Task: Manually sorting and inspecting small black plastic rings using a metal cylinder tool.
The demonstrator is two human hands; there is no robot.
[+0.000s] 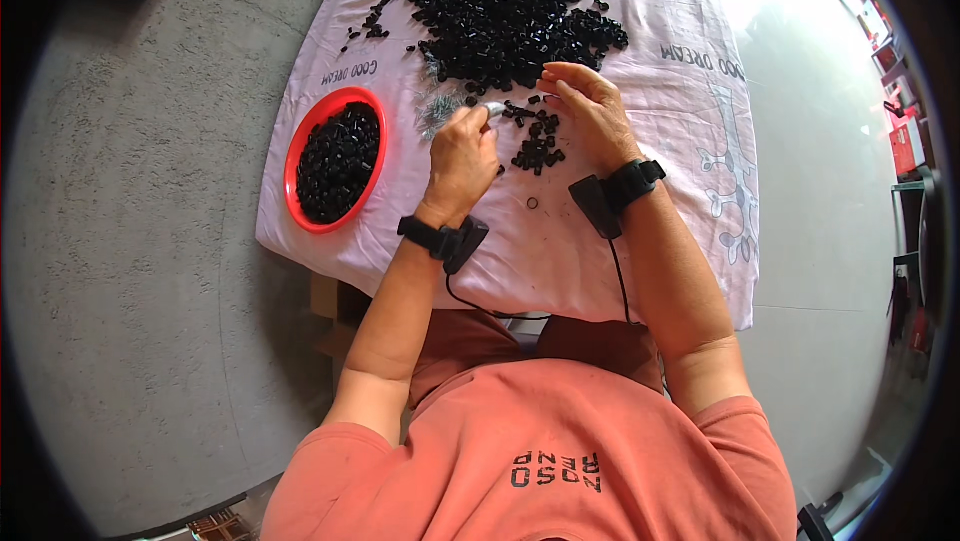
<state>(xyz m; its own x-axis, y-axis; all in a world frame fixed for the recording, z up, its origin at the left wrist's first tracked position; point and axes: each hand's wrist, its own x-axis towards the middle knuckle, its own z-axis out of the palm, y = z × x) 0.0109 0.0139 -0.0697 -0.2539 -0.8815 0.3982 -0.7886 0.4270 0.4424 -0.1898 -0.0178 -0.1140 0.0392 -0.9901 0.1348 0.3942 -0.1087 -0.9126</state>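
Observation:
My left hand [463, 163] is curled closed over the cloth. A pale silvery cover or piece [494, 109] shows at its fingertips; whatever they pinch is too small to make out. Just right of those fingertips lies a small cluster of black pieces [538, 146], short and shiny. My right hand [598, 116] has its fingers stretched leftward, with a narrow gap between thumb and forefinger. It hovers by the near edge of a large heap of the same black pieces [505, 16]. Both wrists wear black straps with small boxes.
A red-rimmed bowl [378, 156] full of black pieces stands to the left. Grey fine strands or a print [440, 113] show beside the left hand. One small ring [532, 203] lies on the pale pink cloth [660, 111]. Black cables [490, 313] run from the wrist boxes.

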